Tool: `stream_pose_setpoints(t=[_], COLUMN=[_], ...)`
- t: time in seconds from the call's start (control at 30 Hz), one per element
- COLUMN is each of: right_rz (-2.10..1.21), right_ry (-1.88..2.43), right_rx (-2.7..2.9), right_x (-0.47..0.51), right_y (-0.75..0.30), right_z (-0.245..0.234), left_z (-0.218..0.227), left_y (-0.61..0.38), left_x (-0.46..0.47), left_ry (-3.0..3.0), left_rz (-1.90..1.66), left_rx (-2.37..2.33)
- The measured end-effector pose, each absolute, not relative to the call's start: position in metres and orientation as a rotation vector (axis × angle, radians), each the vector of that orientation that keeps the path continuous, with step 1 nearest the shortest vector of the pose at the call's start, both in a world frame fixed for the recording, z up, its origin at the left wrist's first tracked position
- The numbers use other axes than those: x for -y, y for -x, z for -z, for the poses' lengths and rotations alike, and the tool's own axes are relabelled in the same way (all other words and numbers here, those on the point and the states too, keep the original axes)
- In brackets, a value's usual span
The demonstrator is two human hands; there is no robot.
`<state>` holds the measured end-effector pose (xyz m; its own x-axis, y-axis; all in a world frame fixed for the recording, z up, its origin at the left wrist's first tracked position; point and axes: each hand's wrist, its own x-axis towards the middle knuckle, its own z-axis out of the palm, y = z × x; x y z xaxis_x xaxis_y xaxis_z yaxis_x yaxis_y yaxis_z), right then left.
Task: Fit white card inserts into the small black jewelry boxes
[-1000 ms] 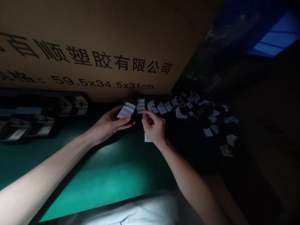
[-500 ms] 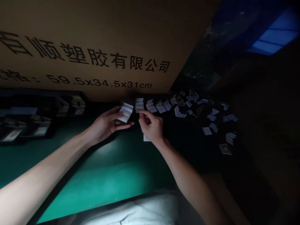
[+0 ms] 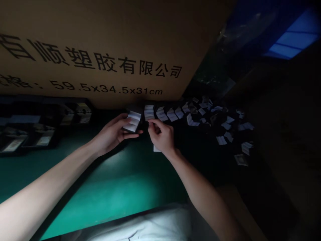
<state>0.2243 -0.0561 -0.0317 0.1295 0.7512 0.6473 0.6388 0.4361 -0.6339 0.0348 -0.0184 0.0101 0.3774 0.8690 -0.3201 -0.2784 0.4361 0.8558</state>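
The left hand (image 3: 112, 132) grips a white-lined case (image 3: 134, 120) in front of the carton (image 3: 100, 23) while the right hand (image 3: 162, 135) pinches its fingertips together beside it (on what, I cannot tell), seemingly a holding step whose next move calls for steadiness.

One head-worn view, forward and down, near both hands (image 3: 110, 135) (image 3: 163, 136).

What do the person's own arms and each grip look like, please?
The left grip and right grip are bare hands, without gloves; no rings are visible. The left forearm and right forearm show no sleeves, watch or bracelet. Pale cloth at the lower edge may be clothing.
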Motion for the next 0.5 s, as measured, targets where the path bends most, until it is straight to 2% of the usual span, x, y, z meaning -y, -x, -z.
stream_pose_setpoints(t=[0.3, 0.4, 0.5], right_rz=[-0.005, 0.091, 0.051], right_ry=[1.183, 1.081, 0.955], right_rx=[1.579, 1.62, 1.705], right_x=[0.055, 0.069, 0.106], right_y=[-0.226, -0.225, -0.218], right_z=[0.033, 0.009, -0.039], left_z=[-0.003, 0.0, -0.001], left_y=[-0.031, -0.031, -0.031], left_x=[0.018, 0.018, 0.02], left_ry=[-0.881, -0.888, -0.872], left_rz=[-0.8, -0.797, -0.816], left_rx=[-0.875, -0.877, -0.876])
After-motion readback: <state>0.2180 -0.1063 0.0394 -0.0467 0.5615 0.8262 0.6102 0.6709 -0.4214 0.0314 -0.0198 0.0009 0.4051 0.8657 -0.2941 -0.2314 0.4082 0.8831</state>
